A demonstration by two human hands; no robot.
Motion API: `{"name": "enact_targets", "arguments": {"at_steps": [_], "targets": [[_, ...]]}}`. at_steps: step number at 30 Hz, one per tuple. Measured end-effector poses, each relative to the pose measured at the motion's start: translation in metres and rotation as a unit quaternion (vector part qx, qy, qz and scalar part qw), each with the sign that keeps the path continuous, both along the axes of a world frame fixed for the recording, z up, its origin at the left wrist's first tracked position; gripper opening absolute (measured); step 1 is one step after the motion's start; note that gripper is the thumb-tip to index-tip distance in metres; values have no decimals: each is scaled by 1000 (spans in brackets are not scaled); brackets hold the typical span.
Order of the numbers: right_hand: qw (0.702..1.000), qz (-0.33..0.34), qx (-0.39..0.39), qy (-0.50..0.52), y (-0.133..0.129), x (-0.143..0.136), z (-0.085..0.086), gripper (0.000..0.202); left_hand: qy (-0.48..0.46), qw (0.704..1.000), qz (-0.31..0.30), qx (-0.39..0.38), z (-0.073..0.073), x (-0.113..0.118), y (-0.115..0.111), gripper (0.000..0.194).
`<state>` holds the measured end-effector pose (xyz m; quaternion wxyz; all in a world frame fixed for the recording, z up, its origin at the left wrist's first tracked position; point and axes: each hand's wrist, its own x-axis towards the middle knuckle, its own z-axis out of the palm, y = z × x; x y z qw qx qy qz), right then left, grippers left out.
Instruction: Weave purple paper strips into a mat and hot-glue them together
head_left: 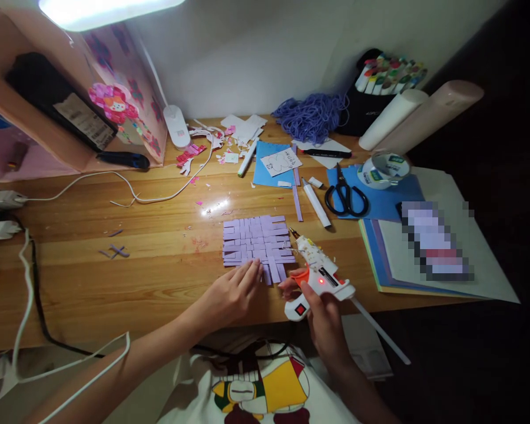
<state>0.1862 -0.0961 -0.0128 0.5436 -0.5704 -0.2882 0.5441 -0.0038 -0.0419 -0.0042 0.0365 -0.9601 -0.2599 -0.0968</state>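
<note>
A mat of woven purple paper strips (256, 238) lies on the wooden table, its strip ends loose at the edges. My left hand (232, 292) rests at the mat's lower edge, fingers together and pointing forward; what they pinch, if anything, is hidden. To the right, my right hand (320, 309) is wrapped round a white glue gun (318, 265) with an orange trigger and a lit red light. The gun's nozzle points up and left, just beyond the mat's right edge. A white glue stick (380, 331) sticks out of its back.
Black scissors (345, 199), a white marker (317, 203) and clear tape (384, 171) lie beyond the gun. Purple yarn (311, 118) and paper scraps are at the back. Coloured sheets (424, 265) and a phone (437, 241) lie right. Cables (29, 294) run at left.
</note>
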Motion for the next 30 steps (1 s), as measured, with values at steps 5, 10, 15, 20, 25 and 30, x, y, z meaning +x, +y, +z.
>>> {"name": "enact_targets", "arguments": {"at_steps": [5,10,15,20,25,30], "targets": [[999,8,33,31,22,-3,4,18,1,999,-52,9,3,-2,6,37],[996,35,18,84,50,-12,0,24,-17,997,-66,23,-3,-3,9,34],[997,68,-12,37,56,-15,-8,31,-19,996,-80,27,-8,-5,9,33],[995,82,12,-49,52,-15,-19,34,-44,995,-86,35,-9,-5,11,34],[993,81,25,-83,52,-16,-23,32,-55,994,-81,41,-7,-5,12,37],[993,80,27,-87,52,-16,-21,30,-55,995,-73,38,-7,-5,9,37]]}}
